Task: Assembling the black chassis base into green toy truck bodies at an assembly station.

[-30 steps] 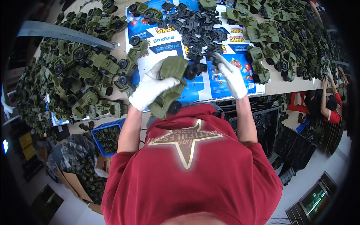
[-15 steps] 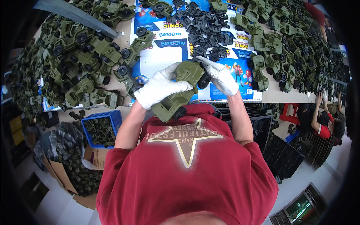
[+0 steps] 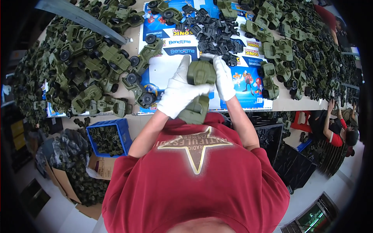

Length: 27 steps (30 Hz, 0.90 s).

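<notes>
Held upright in front of my chest is an olive-green toy truck (image 3: 201, 73), its long side running away from me. My white-gloved left hand (image 3: 179, 93) wraps its left side, thumb laid across the middle. Along the other side, my gloved right hand (image 3: 224, 79) grips near the far end, fingertips at a dark part there that is mostly covered. Just beyond my hands lies a heap of small black plastic parts (image 3: 217, 33) on printed blue-and-white card sheets (image 3: 159, 68). A green toy truck with black wheels (image 3: 140, 91) rests beside my left hand.
Piled green toy trucks (image 3: 89, 64) crowd the table's left, and more trucks (image 3: 279, 50) its right. A grey metal bar (image 3: 83, 21) crosses the far left. Below the edge stand a blue crate (image 3: 125, 134) and a filled cardboard box (image 3: 64, 178). Another person (image 3: 336, 132) works at far right.
The toy truck has turned from slanted to nearly straight away from me. My left hand has shifted right with it, and my right hand now lies flatter along its side.
</notes>
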Each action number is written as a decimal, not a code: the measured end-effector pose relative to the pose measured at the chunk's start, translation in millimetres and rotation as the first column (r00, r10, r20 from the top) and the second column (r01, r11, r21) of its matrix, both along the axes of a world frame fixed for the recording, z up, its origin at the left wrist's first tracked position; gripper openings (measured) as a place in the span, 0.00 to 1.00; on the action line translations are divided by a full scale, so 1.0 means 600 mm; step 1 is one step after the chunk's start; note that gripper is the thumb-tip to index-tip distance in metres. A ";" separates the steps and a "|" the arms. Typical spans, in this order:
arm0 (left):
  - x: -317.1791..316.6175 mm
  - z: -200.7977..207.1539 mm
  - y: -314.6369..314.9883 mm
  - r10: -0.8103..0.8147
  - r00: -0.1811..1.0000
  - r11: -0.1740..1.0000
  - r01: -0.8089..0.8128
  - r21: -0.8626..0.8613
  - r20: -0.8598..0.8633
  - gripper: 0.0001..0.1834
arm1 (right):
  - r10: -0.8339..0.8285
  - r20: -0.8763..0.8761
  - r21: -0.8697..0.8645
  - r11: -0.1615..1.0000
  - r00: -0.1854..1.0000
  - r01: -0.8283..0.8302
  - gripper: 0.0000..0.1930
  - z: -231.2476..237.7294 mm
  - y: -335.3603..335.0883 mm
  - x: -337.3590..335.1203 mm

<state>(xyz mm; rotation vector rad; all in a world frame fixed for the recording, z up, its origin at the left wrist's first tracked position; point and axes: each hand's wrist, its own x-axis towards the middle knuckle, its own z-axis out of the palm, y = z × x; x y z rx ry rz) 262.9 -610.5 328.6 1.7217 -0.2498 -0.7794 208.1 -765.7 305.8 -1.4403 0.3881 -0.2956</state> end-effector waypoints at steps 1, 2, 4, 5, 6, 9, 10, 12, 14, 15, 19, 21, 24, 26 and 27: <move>0.003 -0.010 0.006 -0.045 0.996 0.974 0.061 -0.217 0.078 0.55 | 0.034 0.013 0.060 0.998 0.999 -0.034 0.20 0.000 0.006 -0.006; 0.007 -0.021 0.013 -0.073 0.984 0.898 0.136 -0.418 0.164 0.59 | 0.015 -0.013 0.135 0.991 1.000 -0.013 0.19 -0.001 0.019 -0.005; 0.024 -0.055 0.021 -0.147 0.982 0.831 0.059 -0.553 -0.116 0.58 | 0.084 0.049 -0.205 0.976 0.995 -0.072 0.22 -0.007 0.010 -0.004; 0.025 -0.067 0.019 -0.121 0.989 0.846 0.056 -0.530 -0.088 0.56 | 0.085 0.051 -0.204 0.976 0.995 -0.073 0.22 -0.010 0.013 -0.005; 0.025 -0.075 0.016 -0.095 0.994 0.860 0.052 -0.508 -0.059 0.53 | 0.084 0.073 -0.275 0.959 0.994 -0.061 0.20 -0.014 0.016 -0.008; 0.027 -0.089 0.013 -0.044 0.999 0.835 0.037 -0.549 -0.001 0.46 | 0.068 0.087 -0.386 0.922 0.994 -0.029 0.19 -0.006 0.037 -0.020; 0.027 -0.090 0.011 -0.020 0.999 0.816 0.038 -0.577 0.037 0.45 | 0.050 0.079 -0.426 0.905 0.996 -0.012 0.22 -0.003 0.045 -0.021; 0.031 -0.099 -0.005 0.004 0.993 0.845 0.061 -0.531 0.121 0.44 | 0.020 0.129 -0.488 0.872 0.991 0.046 0.26 -0.015 0.048 -0.015; 0.031 -0.103 -0.004 0.023 0.978 0.874 0.082 -0.479 0.208 0.43 | -0.028 0.147 -0.394 0.915 0.989 0.084 0.22 -0.034 0.048 -0.018; 0.030 -0.099 0.000 0.037 0.961 0.903 0.086 -0.421 0.275 0.43 | -0.048 0.161 -0.407 0.907 0.986 0.110 0.20 -0.032 0.054 -0.017; 0.025 -0.107 -0.004 0.015 0.986 0.915 0.052 -0.399 0.164 0.36 | -0.120 0.013 -0.275 0.954 0.993 0.119 0.17 -0.050 0.058 -0.021; 0.034 -0.097 -0.007 -0.059 0.991 0.903 0.002 -0.429 -0.121 0.32 | -0.181 -0.045 -0.345 0.926 0.982 0.155 0.16 -0.072 0.040 -0.012; 0.106 -0.090 -0.010 -0.211 0.807 0.955 0.049 0.293 0.552 0.40 | -0.481 -0.021 -0.531 0.748 0.876 0.398 0.16 -0.096 -0.074 -0.009; 0.183 -0.108 0.046 -0.186 0.658 0.912 -0.161 0.378 0.730 0.45 | -0.615 0.039 -0.440 0.697 0.788 0.566 0.23 -0.077 -0.224 -0.030; 0.217 -0.104 0.045 -0.250 0.609 0.843 -0.245 0.478 0.753 0.47 | -0.730 0.083 -0.186 0.658 0.679 0.730 0.27 -0.057 -0.285 -0.061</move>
